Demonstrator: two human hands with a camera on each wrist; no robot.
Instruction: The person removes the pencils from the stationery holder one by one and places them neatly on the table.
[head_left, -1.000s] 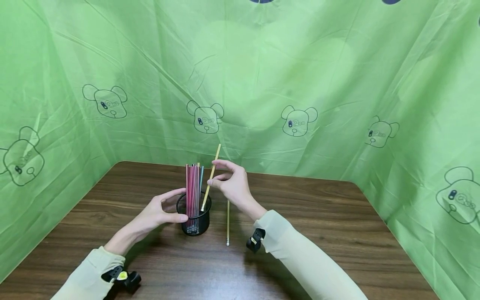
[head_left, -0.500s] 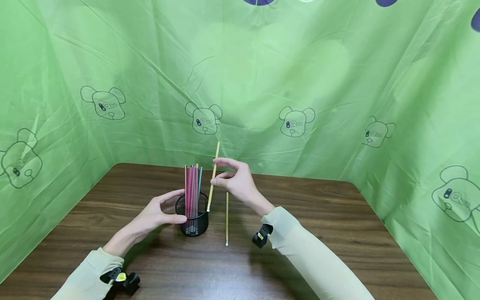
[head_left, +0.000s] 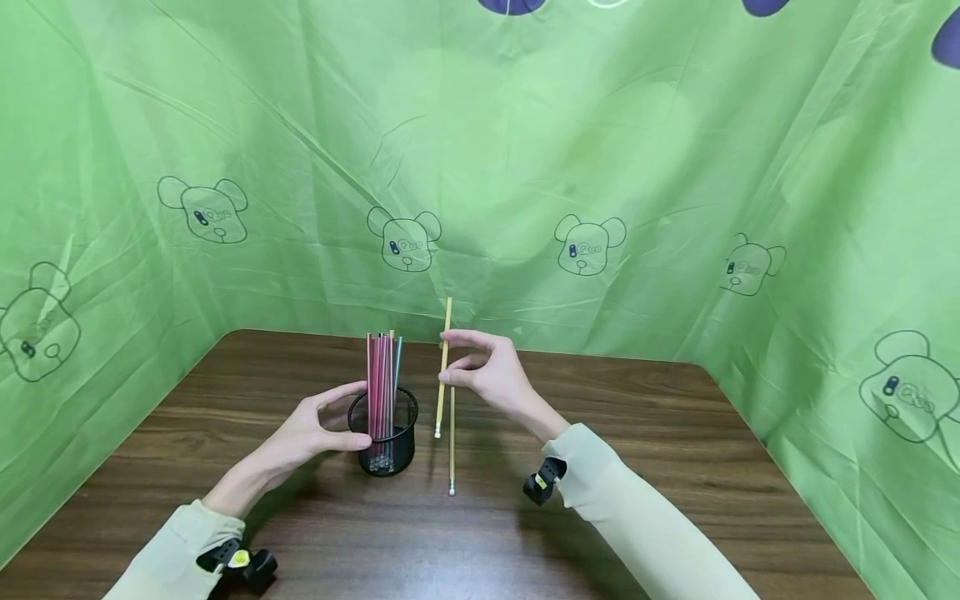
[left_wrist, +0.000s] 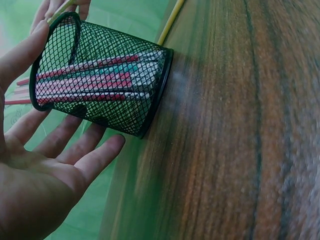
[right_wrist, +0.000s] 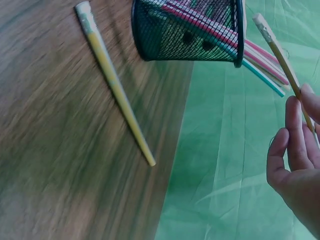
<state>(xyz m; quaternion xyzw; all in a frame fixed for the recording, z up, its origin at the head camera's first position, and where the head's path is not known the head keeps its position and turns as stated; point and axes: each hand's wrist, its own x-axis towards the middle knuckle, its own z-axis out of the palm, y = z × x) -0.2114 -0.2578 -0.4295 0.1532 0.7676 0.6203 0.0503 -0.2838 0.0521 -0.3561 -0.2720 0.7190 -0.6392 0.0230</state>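
Observation:
My left hand [head_left: 300,435] holds a black mesh pencil cup [head_left: 402,452], its thumb at the near rim and fingers around the far side. Several pink pencils [head_left: 378,375] and a teal one [head_left: 397,367] stand in the cup, eraser ends down. My right hand [head_left: 498,379] pinches a yellow pencil [head_left: 441,400] between thumb and fingers, just right of the cup. That pencil is nearly upright, with its white eraser down and above the table. A second yellow pencil [right_wrist: 117,90] lies on the table below it, right of the cup.
A brown wood-grain table [head_left: 660,475] carries everything. Behind it and at both sides hangs a green curtain [head_left: 495,167] with bear outlines. Each wrist wears a black strap camera, such as the right wrist camera [head_left: 543,481].
My right hand has lifted the yellow pencil out of the cup and carried it rightward, over the pencil on the table. The left hand stays at the cup.

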